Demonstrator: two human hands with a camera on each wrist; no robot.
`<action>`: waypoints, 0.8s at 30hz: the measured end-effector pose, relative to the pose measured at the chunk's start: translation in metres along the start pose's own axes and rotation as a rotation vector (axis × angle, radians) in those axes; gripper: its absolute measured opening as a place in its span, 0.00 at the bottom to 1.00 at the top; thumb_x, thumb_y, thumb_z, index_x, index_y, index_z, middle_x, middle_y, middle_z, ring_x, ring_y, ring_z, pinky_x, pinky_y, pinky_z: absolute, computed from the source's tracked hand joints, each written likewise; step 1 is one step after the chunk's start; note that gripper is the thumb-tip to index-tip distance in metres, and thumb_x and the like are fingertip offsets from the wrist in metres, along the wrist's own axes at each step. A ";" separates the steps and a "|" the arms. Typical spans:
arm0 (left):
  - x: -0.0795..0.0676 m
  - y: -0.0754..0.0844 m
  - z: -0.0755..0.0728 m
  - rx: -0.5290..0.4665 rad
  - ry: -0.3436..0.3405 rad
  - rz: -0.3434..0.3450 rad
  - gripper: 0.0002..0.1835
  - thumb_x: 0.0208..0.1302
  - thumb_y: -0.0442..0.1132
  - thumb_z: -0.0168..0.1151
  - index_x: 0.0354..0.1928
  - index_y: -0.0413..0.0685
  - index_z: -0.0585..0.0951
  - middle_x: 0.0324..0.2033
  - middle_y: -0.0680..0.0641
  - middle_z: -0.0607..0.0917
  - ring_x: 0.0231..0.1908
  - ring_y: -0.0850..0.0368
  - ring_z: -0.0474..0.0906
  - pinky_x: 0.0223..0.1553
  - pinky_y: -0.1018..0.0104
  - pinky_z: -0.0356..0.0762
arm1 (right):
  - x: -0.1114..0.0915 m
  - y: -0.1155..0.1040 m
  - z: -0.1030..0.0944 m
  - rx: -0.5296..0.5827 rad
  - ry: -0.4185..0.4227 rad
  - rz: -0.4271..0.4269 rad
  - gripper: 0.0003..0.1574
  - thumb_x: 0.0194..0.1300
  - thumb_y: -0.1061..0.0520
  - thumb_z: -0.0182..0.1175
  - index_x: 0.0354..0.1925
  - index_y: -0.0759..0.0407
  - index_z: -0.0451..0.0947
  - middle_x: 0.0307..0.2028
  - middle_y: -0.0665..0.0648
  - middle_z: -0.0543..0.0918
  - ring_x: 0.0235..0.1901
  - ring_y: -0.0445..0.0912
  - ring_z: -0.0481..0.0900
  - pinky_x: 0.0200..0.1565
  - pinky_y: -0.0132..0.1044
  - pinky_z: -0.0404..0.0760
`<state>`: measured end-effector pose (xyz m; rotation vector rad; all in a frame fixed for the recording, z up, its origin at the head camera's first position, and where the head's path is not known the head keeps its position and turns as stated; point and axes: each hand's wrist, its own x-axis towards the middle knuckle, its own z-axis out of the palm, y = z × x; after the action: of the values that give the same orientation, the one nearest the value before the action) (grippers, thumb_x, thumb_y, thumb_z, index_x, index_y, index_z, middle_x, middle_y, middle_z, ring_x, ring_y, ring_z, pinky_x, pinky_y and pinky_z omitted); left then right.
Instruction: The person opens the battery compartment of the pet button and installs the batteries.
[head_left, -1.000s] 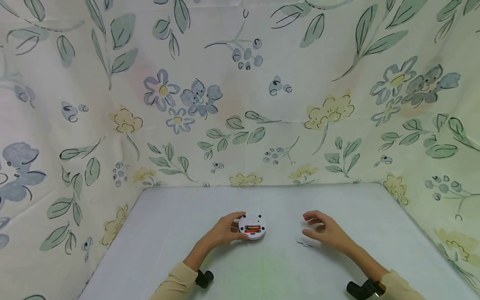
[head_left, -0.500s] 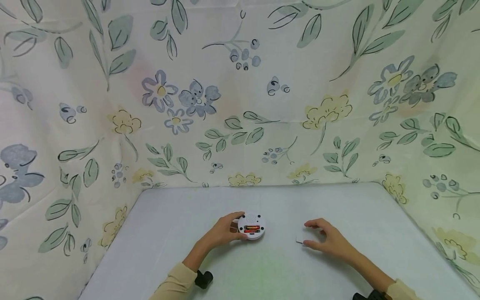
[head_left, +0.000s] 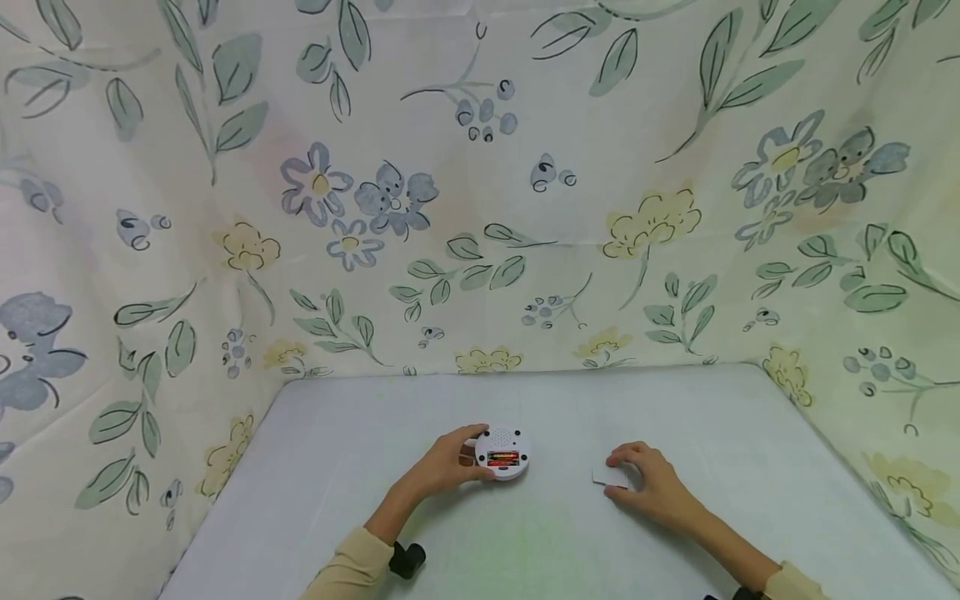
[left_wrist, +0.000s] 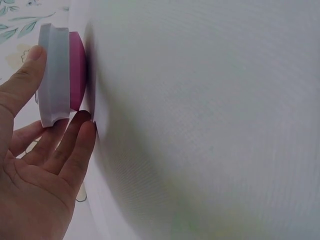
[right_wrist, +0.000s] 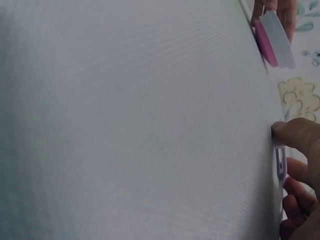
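My left hand grips the left side of a round, white battery-powered device, thumb at the near edge and fingers round the far edge. Its upturned underside shows dark feet, a patch of small holes and an uncovered compartment with red-and-black batteries. In the left wrist view, a pink part of the device faces the table. To the right, my right hand pinches a small, flat white battery cover lying on the table, thumb at its near edge and fingers at its far edge.
A white-covered table spreads under both hands. Behind it and at both sides hangs a floral curtain. Black wrist cameras sit at the cuffs of beige sleeves.
My right hand has come down onto the white cover, its thumb and fingers closing in at the edges. The left hand keeps its hold on the round device.
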<state>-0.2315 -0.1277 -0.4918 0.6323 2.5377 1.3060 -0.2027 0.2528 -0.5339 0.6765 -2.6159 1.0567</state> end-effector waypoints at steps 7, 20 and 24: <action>-0.002 0.002 0.001 -0.003 0.002 -0.005 0.43 0.60 0.40 0.77 0.73 0.38 0.67 0.63 0.38 0.75 0.53 0.44 0.80 0.52 0.53 0.81 | 0.001 0.003 -0.001 0.005 0.011 -0.029 0.18 0.50 0.59 0.81 0.38 0.51 0.84 0.47 0.51 0.81 0.50 0.56 0.77 0.52 0.53 0.73; -0.001 0.001 0.002 0.012 0.004 -0.004 0.43 0.60 0.41 0.77 0.74 0.39 0.67 0.63 0.39 0.76 0.52 0.45 0.80 0.52 0.54 0.81 | 0.002 0.002 -0.017 0.177 -0.093 0.097 0.19 0.57 0.54 0.78 0.45 0.55 0.84 0.47 0.49 0.82 0.50 0.49 0.79 0.55 0.34 0.76; -0.001 0.000 0.002 0.009 0.005 0.000 0.42 0.60 0.41 0.77 0.73 0.39 0.67 0.63 0.38 0.75 0.52 0.45 0.80 0.52 0.53 0.81 | 0.004 0.002 -0.021 0.216 -0.118 0.147 0.20 0.59 0.53 0.77 0.47 0.58 0.83 0.46 0.50 0.83 0.48 0.50 0.79 0.52 0.36 0.78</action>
<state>-0.2303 -0.1264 -0.4927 0.6322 2.5495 1.2984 -0.2060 0.2674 -0.5182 0.6162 -2.7114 1.3994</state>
